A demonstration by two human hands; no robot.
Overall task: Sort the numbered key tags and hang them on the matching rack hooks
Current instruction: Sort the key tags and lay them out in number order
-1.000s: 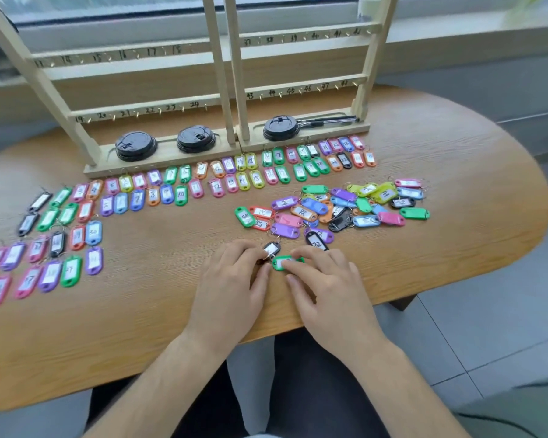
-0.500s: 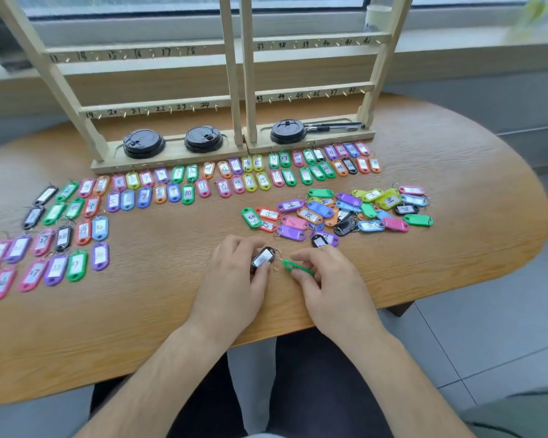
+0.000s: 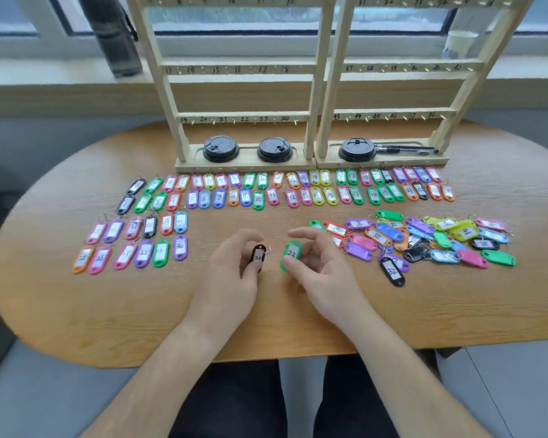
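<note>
Flipped label-up since before, green tag (image 3: 291, 251) reads 32 or 22, pinched by my right hand (image 3: 320, 273), other fingers loose; left hand (image 3: 228, 279) pinches black tag (image 3: 258, 255), 31ish, both in front of the rack (image 3: 234, 115)

i see two racks (image 3: 244, 116) side by side at the back of the table (image 3: 124, 311), lids (image 3: 220, 149) on their bases, tag rows (image 3: 266, 192) before them, a loose pile (image 3: 424, 238) to the right.
</note>
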